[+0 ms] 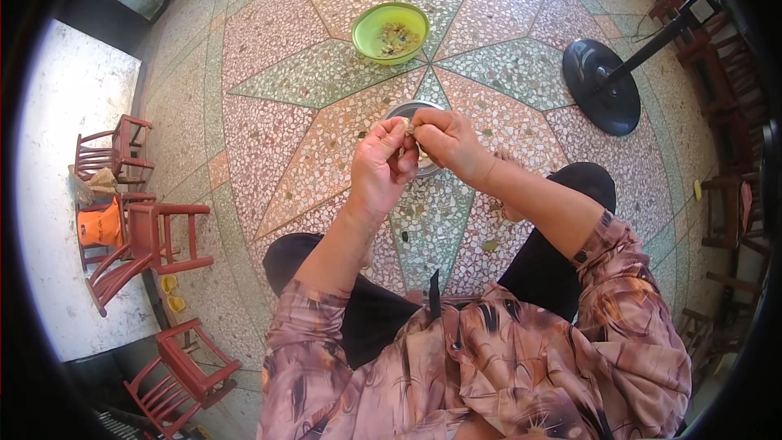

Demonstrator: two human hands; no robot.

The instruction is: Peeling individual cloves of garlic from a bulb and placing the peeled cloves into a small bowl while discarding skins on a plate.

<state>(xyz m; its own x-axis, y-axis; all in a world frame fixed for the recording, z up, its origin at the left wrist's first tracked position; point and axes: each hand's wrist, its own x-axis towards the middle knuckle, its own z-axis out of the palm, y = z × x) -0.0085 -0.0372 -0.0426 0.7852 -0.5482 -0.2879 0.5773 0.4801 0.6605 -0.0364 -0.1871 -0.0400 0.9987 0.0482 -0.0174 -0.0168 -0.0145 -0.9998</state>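
Note:
Between my left hand [386, 150] and my right hand [446, 139] is a small pale piece [405, 126], perhaps a clove or a nut; its kind is too small to tell. The left thumb and fingers pinch it from the left. Curled fingertips of the right hand grip its other side. Both hands are above a round metal bowl [410, 109] on the floor, and they hide much of it. Some pale pieces show inside. Farther ahead stands a light green plastic basin [363, 27] with many small pale and dark bits [398, 40] in its bottom.
The patterned terrazzo floor [293, 153] bears scattered small scraps. A black round stand base with a pole [602, 85] is at the right. Red wooden chairs [143, 235] line the left, one near an orange bag [101, 226]. Yellow slippers [174, 294] lie beside them. More chairs are at the right.

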